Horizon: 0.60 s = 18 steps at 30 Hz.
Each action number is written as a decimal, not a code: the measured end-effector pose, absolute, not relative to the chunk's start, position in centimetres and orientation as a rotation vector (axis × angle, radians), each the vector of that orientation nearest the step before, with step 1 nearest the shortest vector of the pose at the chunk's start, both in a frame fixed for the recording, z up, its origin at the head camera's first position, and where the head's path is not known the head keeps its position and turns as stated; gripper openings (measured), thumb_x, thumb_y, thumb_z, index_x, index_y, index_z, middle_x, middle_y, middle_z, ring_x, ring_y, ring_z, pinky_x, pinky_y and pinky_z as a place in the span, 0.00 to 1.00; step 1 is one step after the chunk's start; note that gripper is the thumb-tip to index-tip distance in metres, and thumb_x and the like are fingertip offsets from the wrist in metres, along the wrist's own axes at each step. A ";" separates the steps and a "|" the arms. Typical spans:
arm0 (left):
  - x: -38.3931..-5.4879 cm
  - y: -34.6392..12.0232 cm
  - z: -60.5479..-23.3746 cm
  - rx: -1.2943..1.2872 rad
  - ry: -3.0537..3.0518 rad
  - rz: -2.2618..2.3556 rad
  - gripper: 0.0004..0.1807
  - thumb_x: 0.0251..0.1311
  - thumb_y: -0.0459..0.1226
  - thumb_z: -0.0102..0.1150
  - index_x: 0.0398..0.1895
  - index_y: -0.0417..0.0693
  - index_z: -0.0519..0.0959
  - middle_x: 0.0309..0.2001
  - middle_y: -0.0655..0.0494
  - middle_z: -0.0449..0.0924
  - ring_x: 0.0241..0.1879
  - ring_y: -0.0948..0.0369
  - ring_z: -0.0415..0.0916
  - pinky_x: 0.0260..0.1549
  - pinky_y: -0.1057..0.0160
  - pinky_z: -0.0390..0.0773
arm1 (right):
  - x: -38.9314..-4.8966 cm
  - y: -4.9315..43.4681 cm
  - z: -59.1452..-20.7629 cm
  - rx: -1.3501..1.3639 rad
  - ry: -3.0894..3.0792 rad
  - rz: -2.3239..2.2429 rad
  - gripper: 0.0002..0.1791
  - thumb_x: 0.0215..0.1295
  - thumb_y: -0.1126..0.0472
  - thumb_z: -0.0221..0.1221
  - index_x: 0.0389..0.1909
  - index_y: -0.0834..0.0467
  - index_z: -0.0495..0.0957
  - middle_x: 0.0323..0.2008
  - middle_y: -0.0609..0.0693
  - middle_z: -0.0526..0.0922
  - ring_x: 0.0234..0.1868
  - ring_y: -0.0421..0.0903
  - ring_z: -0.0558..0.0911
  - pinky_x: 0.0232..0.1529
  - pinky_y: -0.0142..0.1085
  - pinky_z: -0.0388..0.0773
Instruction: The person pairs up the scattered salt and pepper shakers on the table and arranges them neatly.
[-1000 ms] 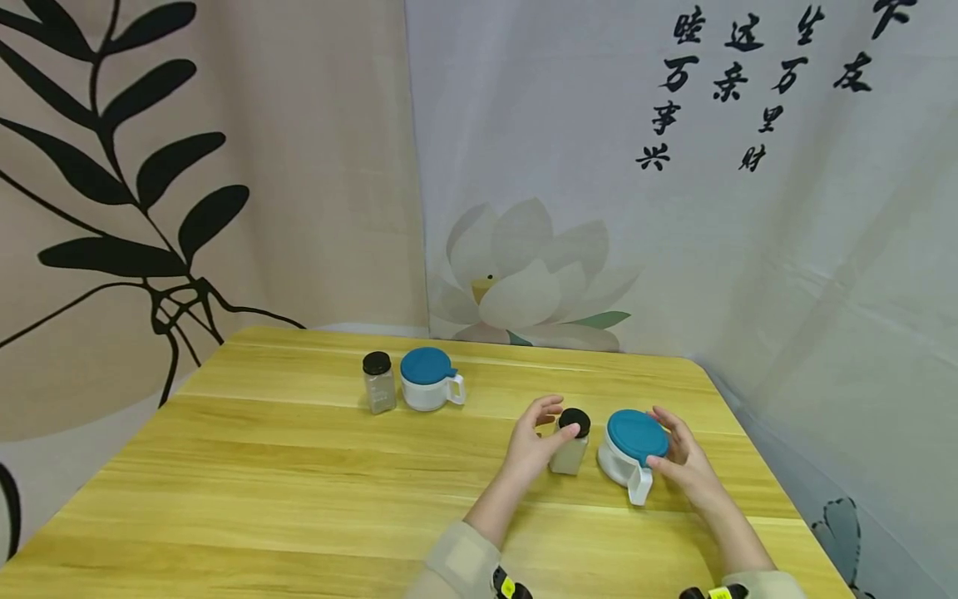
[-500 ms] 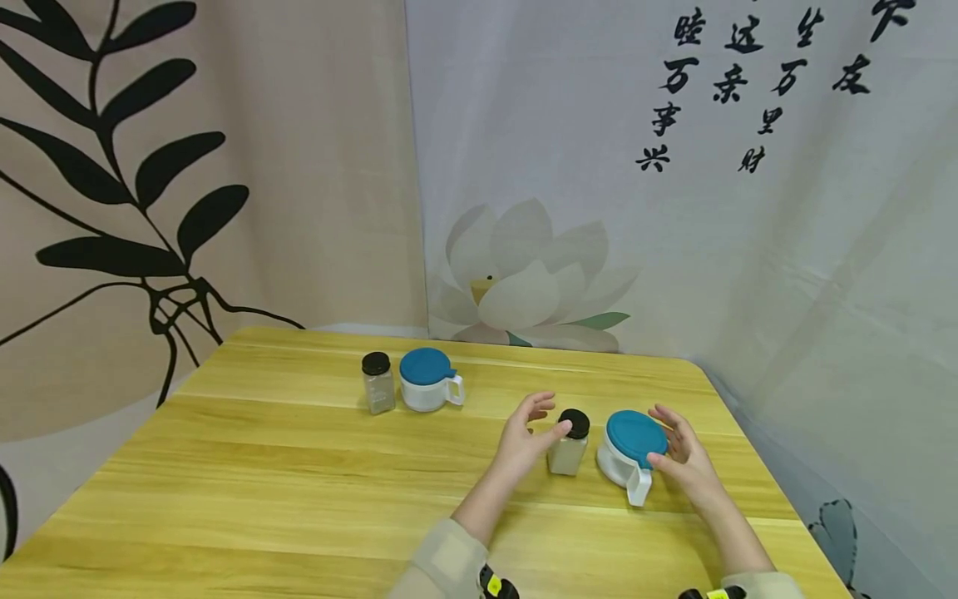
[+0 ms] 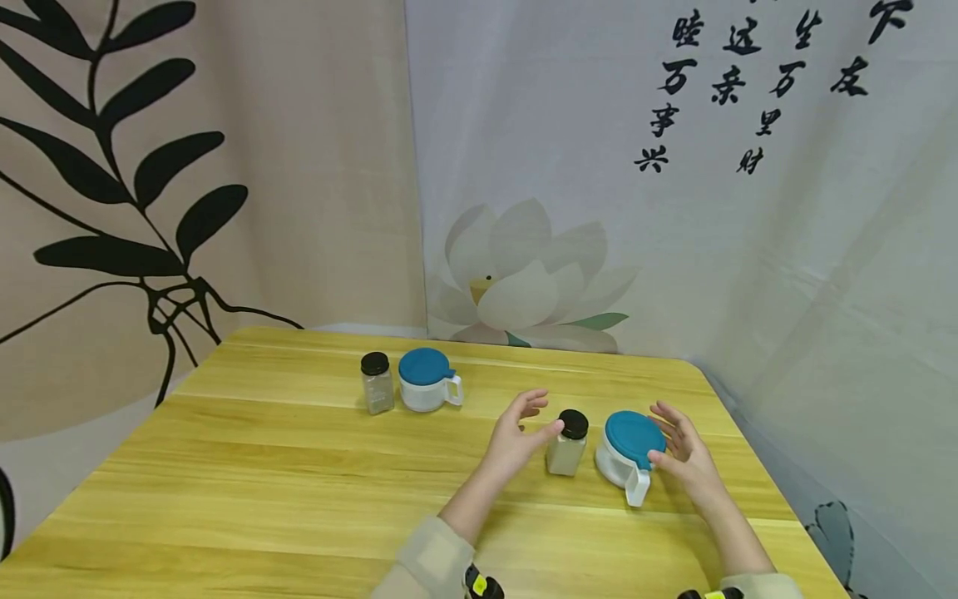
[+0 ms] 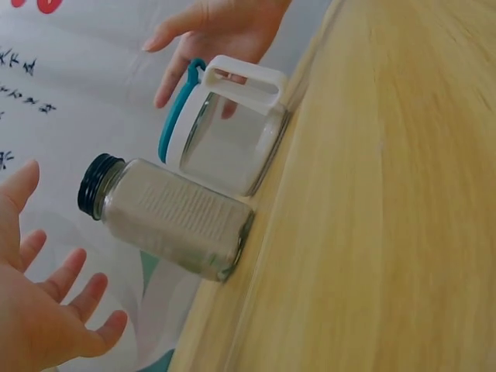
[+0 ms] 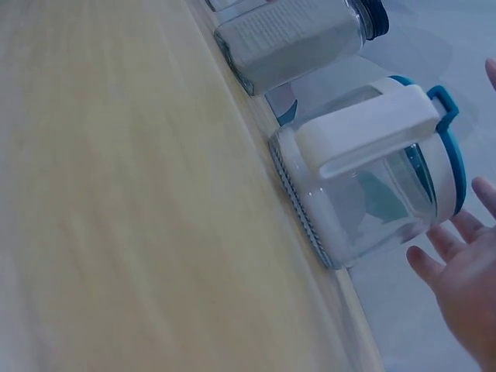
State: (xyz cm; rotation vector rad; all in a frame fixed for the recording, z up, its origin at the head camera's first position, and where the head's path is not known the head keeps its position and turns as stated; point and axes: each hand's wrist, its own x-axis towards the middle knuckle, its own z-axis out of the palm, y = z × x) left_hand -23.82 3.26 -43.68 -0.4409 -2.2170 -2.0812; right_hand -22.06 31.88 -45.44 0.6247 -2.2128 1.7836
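A person sits at a yellow wooden table with both hands out in front.

The left hand is wide open, with its fingers spread out and straight. It holds nothing. Just beside it, at about 3 o'clock, stands a small glass bottle with a black cap (it has pale powder inside). The thumb tip is very near the cap, but in the left wrist view the hand and the bottle are apart, with a gap between them.

The right hand is open too, with loose, spread fingers. It holds nothing. At its 9 o'clock stands a clear jar with a blue lid and a white handle. The fingertips are right at the edge of the lid. I cannot tell if they touch it. In the right wrist view the jar looks see-through, and the fingers are just beside its lid end.

The bottle and the jar stand upright, side by side, between the two hands, near the right side of the table.

Far off at 11 o'clock stand another small bottle with a black cap and another blue-lidded jar, just beside each other. Behind the table hang cloth sheets with black leaves, a big white flower and black writing.
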 end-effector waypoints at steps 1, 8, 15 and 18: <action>-23.8 3.2 -43.7 -0.443 -2.220 -2.075 0.27 0.58 0.43 0.67 0.61 0.54 0.72 0.56 0.50 0.74 0.57 0.50 0.67 0.54 0.39 0.60 | -22.0 31.9 -45.4 0.628 -2.207 1.788 0.38 0.61 0.79 0.53 0.71 0.69 0.49 0.66 0.57 0.61 0.64 0.41 0.63 0.56 0.23 0.58; -23.7 2.3 -43.4 -0.461 -2.229 -2.052 0.27 0.58 0.42 0.66 0.62 0.53 0.71 0.56 0.51 0.74 0.58 0.50 0.66 0.55 0.40 0.60 | -22.1 31.9 -45.3 0.657 -2.176 1.813 0.38 0.60 0.80 0.53 0.71 0.64 0.52 0.65 0.47 0.64 0.64 0.43 0.64 0.57 0.24 0.57; -21.0 1.1 -39.5 -0.486 -2.243 -2.044 0.27 0.60 0.35 0.64 0.62 0.41 0.69 0.56 0.42 0.72 0.59 0.42 0.65 0.55 0.37 0.60 | -22.0 31.9 -45.1 0.690 -2.133 1.836 0.38 0.60 0.81 0.52 0.71 0.69 0.50 0.64 0.45 0.64 0.64 0.43 0.64 0.59 0.25 0.57; -20.8 0.8 -39.3 -0.482 -2.252 -2.032 0.27 0.60 0.36 0.64 0.62 0.41 0.69 0.57 0.42 0.72 0.59 0.42 0.65 0.56 0.38 0.60 | -21.9 31.7 -44.9 0.684 -2.128 1.830 0.38 0.59 0.81 0.52 0.71 0.70 0.49 0.64 0.45 0.64 0.64 0.44 0.65 0.59 0.26 0.58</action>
